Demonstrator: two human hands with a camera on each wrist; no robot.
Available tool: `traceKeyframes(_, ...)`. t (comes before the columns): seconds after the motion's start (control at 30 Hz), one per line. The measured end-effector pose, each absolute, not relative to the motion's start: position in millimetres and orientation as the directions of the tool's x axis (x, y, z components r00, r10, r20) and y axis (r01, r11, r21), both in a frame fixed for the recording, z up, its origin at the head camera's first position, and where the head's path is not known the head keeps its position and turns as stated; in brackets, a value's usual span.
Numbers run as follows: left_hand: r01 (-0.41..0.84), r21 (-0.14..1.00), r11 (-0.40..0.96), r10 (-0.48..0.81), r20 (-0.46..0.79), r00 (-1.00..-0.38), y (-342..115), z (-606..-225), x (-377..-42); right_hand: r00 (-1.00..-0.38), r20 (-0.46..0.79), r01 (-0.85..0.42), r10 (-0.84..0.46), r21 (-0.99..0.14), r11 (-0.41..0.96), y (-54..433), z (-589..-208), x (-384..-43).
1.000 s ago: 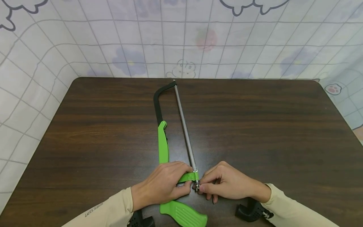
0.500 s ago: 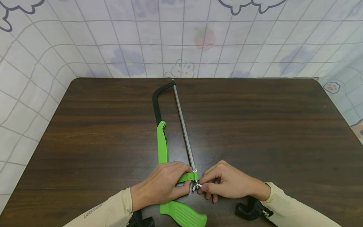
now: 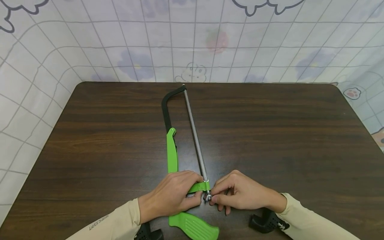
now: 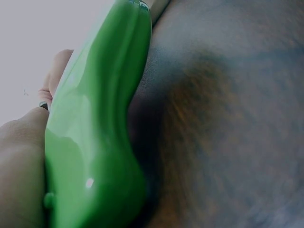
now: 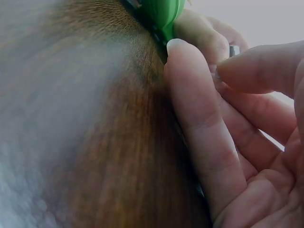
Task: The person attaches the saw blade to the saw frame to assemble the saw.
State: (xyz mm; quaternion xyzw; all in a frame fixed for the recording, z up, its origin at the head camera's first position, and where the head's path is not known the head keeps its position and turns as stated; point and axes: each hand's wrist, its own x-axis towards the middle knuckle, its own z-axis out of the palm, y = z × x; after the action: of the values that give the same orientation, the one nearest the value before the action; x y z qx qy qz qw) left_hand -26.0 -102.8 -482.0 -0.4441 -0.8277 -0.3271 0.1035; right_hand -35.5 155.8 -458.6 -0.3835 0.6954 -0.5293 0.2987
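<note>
A hacksaw with a green and black frame lies on the table, its silver blade facing right. My left hand grips the frame near the blade's lower end, thumb and fingers around the short green arm. Below that hand juts the ribbed green handle, which fills much of the left wrist view. Just under the blade mount is a small metal wing nut. My right hand pinches it between thumb and forefinger. In the right wrist view, the curled fingers mostly hide the nut.
The dark wooden table extends to both sides of the saw. A pale gridded sheet rises behind its far edge. Black wrist devices show under both forearms, the right one close over the tabletop.
The wing nut has turned under my right fingertips, its wings now at a different angle. The left hand and the hacksaw stay where they were.
</note>
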Motion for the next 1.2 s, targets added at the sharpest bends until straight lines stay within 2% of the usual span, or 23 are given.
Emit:
traceKeyframes(0.23,0.801,0.45,0.393,0.669,0.458,-0.586,-102.8,-481.2,-26.6,-0.54,0.016,-0.26,-0.841,-0.954,0.148,154.2,-460.1,-34.9)
traceKeyframes(0.53,0.828,0.421,0.371,0.672,0.494,-0.552,-103.3,-481.6,-28.0,-0.545,0.056,-0.32,-0.836,-0.936,0.146,153.2,-461.4,-33.4)
traceKeyframes(0.77,0.82,0.432,0.376,0.677,0.476,-0.561,-103.1,-481.0,-27.9,-0.579,-0.019,-0.226,-0.815,-0.957,0.182,153.4,-459.0,-31.9)
traceKeyframes(1.2,0.81,0.44,0.387,0.672,0.467,-0.575,-103.3,-483.0,-26.7,-0.554,0.02,-0.252,-0.832,-0.957,0.145,154.4,-462.6,-33.4)
